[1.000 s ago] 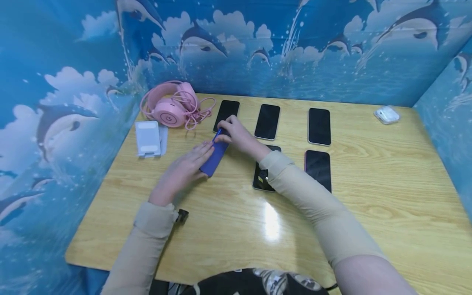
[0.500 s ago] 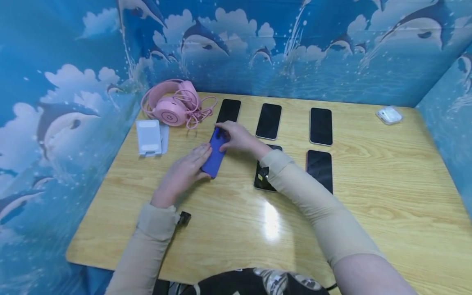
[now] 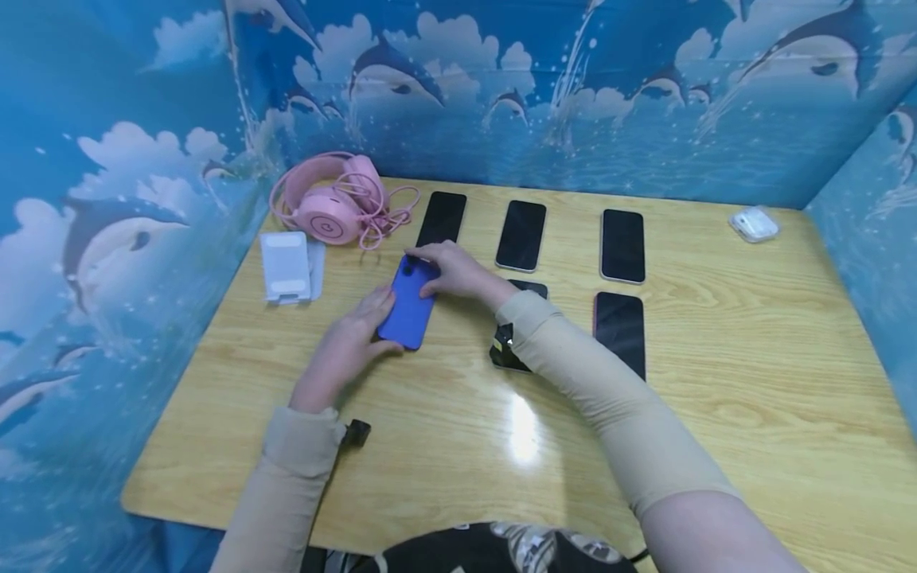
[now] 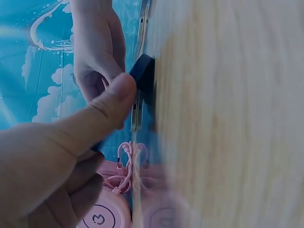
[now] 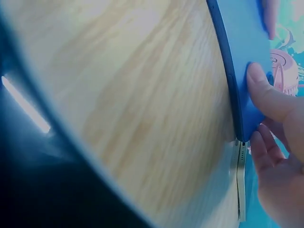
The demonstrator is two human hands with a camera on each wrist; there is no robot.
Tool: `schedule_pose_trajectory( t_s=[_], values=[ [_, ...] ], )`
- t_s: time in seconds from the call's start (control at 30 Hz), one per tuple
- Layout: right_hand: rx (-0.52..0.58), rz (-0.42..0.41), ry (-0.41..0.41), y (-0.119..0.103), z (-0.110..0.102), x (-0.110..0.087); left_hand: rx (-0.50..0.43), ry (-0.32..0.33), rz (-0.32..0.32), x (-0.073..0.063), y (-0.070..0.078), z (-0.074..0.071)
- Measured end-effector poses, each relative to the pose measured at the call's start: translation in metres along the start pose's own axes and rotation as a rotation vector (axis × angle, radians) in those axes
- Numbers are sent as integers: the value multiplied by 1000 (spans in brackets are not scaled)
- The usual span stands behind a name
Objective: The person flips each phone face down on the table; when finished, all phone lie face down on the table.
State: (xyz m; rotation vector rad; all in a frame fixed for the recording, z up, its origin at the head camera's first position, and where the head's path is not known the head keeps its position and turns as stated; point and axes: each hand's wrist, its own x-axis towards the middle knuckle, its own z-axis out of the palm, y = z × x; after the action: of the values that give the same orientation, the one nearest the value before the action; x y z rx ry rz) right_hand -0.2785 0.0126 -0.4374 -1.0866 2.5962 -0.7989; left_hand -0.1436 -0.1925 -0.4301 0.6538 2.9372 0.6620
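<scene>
A blue phone (image 3: 408,314), back side up with a dark camera area at its far end, is between both hands at the left middle of the table. My left hand (image 3: 349,341) grips its lower left corner, the thumb at the near edge and the fingers along the left side. My right hand (image 3: 458,274) holds the far end. In the right wrist view the thumb of the right hand (image 5: 285,118) presses the back of the blue phone (image 5: 237,52), with other fingers at its end. The left wrist view shows the phone's dark edge (image 4: 144,71) by the left thumb.
Several dark phones lie face up, among them one (image 3: 442,219) just beyond the hands and one (image 3: 622,330) nearer right. Under the right wrist lies another phone (image 3: 509,358). Pink headphones (image 3: 329,207), a white card-like package (image 3: 286,267) and a small clear case (image 3: 755,224) stand around.
The blue phone has turned from tilted, narrow in view, to lying flatter with its back up. My left fingers have slid off its back to the side; the right hand has shifted slightly nearer.
</scene>
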Motion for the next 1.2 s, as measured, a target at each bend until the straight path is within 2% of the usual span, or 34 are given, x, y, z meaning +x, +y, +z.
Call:
schedule_pose_trajectory(
  t_s=[0.23,0.43,0.67,0.73,0.87,0.97,1.1,1.2],
  values=[
    [9,16,-76,-2,0,0,51,-150,-100,4,3,0],
    [-7,18,-94,-5,-4,-1,84,-170,-116,7,7,-3],
    [159,-38,-110,-13,-17,-16,117,-164,-59,5,11,-4],
    [166,-65,-130,-13,-24,-25,115,-151,-43,6,13,-3],
    [103,-103,-158,-6,-37,-48,91,-136,6,12,25,0],
    [50,-104,-156,5,-44,-69,68,-153,64,19,38,5],
    [-40,-79,-144,20,-54,-94,64,-163,128,28,56,15],
    [-84,-51,-142,30,-63,-109,43,-161,144,34,68,23]
  ],
)
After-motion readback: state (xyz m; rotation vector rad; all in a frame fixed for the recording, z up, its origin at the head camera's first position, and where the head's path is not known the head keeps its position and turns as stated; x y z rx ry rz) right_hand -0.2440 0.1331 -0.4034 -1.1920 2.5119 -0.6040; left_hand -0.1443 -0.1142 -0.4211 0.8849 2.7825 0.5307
